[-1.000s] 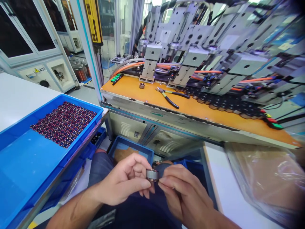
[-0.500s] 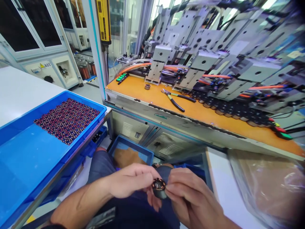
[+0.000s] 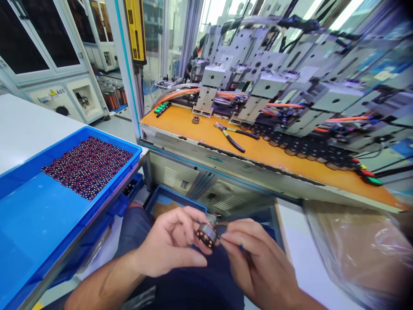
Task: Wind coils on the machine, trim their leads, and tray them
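A small round motor stator (image 3: 207, 235) with a grey metal outer ring and copper windings inside is held over the lap. My left hand (image 3: 172, 241) supports it on curled fingers from behind, with the thumb stretched out below and off the ring. The stator is tilted, and its wound face points down and to the left. My right hand (image 3: 254, 254) has thumb and forefinger pinched together at the ring's right edge. What lies between those fingertips is too small to make out.
A blue tray (image 3: 29, 228) with many small red-and-dark parts stands left. On the orange bench (image 3: 180, 125) lie cutting pliers (image 3: 230, 137), another stator (image 3: 195, 119) and a row of dark round parts (image 3: 290, 146) below machine fixtures. A plastic-wrapped package (image 3: 351, 241) is at right.
The stator has been turned over from face-up to tilted, showing its side. My left thumb has come off its rim. Both hands have shifted slightly, and the view has moved a little.
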`<action>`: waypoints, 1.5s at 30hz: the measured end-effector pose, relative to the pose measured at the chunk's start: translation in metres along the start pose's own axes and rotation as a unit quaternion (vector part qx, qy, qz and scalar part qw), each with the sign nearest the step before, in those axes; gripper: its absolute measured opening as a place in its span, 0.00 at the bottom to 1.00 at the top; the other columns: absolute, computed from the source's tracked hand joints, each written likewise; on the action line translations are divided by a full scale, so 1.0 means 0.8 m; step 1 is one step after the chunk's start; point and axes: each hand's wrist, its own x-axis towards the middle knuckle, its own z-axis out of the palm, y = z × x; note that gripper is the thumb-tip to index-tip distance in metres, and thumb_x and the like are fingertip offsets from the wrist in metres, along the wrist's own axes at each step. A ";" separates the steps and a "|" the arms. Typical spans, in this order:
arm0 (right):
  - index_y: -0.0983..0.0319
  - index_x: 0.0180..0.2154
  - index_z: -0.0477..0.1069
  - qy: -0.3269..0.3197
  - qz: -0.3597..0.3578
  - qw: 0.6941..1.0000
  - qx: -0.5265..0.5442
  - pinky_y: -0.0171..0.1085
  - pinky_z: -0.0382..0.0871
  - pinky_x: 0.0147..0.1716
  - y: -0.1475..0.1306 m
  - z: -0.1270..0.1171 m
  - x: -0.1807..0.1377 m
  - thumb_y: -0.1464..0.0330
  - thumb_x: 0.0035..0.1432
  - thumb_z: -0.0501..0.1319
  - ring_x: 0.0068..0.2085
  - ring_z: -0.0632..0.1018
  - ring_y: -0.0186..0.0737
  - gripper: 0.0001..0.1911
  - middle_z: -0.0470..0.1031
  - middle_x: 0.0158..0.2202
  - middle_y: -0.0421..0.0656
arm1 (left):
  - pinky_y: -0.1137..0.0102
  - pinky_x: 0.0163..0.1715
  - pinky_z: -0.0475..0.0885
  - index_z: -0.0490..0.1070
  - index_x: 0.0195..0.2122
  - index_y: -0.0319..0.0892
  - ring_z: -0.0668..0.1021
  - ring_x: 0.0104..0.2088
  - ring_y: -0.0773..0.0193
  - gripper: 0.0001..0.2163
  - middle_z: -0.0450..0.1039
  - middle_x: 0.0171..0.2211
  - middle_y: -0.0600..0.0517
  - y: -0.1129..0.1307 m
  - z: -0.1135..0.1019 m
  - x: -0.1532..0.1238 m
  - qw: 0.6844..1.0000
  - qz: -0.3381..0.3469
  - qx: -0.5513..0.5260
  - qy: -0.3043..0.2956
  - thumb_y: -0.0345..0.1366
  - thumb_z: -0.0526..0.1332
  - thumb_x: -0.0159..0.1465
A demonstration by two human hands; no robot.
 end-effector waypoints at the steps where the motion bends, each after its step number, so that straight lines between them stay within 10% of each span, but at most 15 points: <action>1: 0.64 0.41 0.67 -0.004 0.002 1.000 0.010 0.33 0.75 0.28 0.000 -0.001 0.001 0.81 0.59 0.57 0.30 0.76 0.35 0.10 0.72 0.30 0.43 | 0.69 0.45 0.76 0.67 0.31 0.39 0.81 0.46 0.64 0.14 0.74 0.45 0.54 0.001 0.001 0.001 1.000 0.022 -0.009 -0.006 0.20 0.71 0.52; 5: 0.63 0.40 0.66 -0.028 -0.013 0.998 0.052 0.34 0.76 0.29 -0.003 -0.007 0.004 0.82 0.59 0.55 0.29 0.76 0.34 0.11 0.72 0.30 0.42 | 0.65 0.52 0.72 0.70 0.37 0.41 0.78 0.52 0.59 0.16 0.77 0.41 0.52 0.001 0.002 0.005 0.999 0.008 -0.049 0.013 0.32 0.75 0.51; 11: 0.62 0.40 0.66 -0.042 -0.021 0.997 0.059 0.35 0.77 0.30 -0.005 -0.012 0.001 0.81 0.60 0.55 0.29 0.77 0.33 0.10 0.73 0.30 0.42 | 0.74 0.26 0.74 0.69 0.37 0.36 0.79 0.23 0.66 0.20 0.76 0.24 0.50 -0.010 -0.004 0.007 0.973 -0.210 -0.021 -0.092 0.51 0.64 0.60; 19: 0.63 0.39 0.68 -0.022 0.015 1.000 0.001 0.34 0.74 0.28 -0.008 -0.010 -0.001 0.79 0.61 0.56 0.30 0.77 0.35 0.07 0.73 0.29 0.43 | 0.79 0.27 0.74 0.66 0.43 0.41 0.81 0.28 0.71 0.10 0.77 0.33 0.53 -0.001 0.002 0.003 0.995 -0.088 0.040 -0.024 0.31 0.65 0.63; 25: 0.63 0.38 0.68 -0.008 0.066 0.998 0.024 0.31 0.73 0.27 -0.009 -0.008 0.003 0.80 0.59 0.56 0.28 0.76 0.33 0.09 0.73 0.29 0.41 | 0.67 0.48 0.75 0.69 0.36 0.42 0.80 0.48 0.62 0.13 0.75 0.45 0.54 0.001 0.007 0.004 0.999 0.029 -0.014 -0.020 0.23 0.70 0.55; 31: 0.62 0.38 0.68 -0.026 0.029 0.995 0.093 0.33 0.74 0.29 -0.004 -0.013 0.005 0.82 0.57 0.55 0.29 0.76 0.34 0.12 0.73 0.29 0.42 | 0.70 0.45 0.74 0.72 0.41 0.39 0.81 0.42 0.63 0.17 0.78 0.38 0.50 0.000 0.010 0.011 0.995 -0.085 -0.030 0.034 0.42 0.72 0.55; 36: 0.63 0.39 0.68 -0.029 0.021 0.995 0.098 0.33 0.73 0.28 0.000 -0.016 0.000 0.82 0.57 0.55 0.29 0.76 0.33 0.11 0.73 0.29 0.42 | 0.75 0.24 0.74 0.71 0.38 0.35 0.79 0.23 0.67 0.22 0.77 0.26 0.49 -0.007 -0.001 0.016 0.967 -0.248 0.008 -0.055 0.53 0.64 0.59; 45: 0.63 0.38 0.68 -0.021 0.074 0.995 0.068 0.31 0.72 0.30 -0.003 -0.014 -0.005 0.80 0.60 0.57 0.30 0.76 0.32 0.08 0.74 0.30 0.42 | 0.79 0.26 0.72 0.65 0.42 0.41 0.79 0.26 0.72 0.12 0.74 0.29 0.55 0.001 0.010 0.008 0.984 -0.110 0.137 0.036 0.34 0.67 0.61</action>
